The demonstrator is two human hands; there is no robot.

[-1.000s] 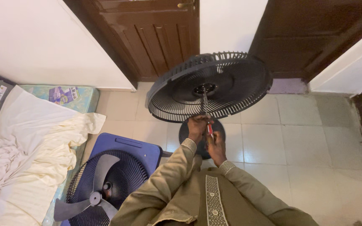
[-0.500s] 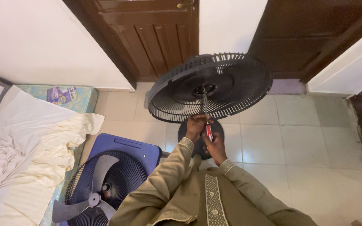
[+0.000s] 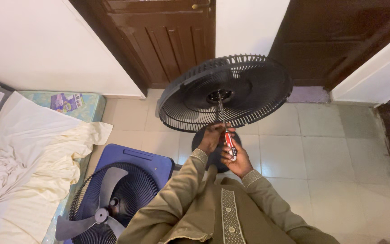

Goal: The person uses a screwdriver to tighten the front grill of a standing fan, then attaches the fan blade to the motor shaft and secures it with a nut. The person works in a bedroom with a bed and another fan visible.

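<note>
- My right hand point(image 3: 236, 159) closes its grip on a red-and-white-handled screwdriver point(image 3: 229, 143).
- My left hand point(image 3: 212, 137) curls around its metal shaft.
- Beyond, the tip meets the hub of a tilted round black plastic fan grille point(image 3: 224, 92), above the tiled floor point(image 3: 321, 149).

Left hand point(image 3: 212, 137): raised ahead of the chest, fingers curled closed, knuckles upward. Right hand point(image 3: 234, 158): held just beside and slightly below the left, palm turned up, fingers wrapped shut. Both forearms: sleeved in olive cloth, converged toward the middle.
</note>
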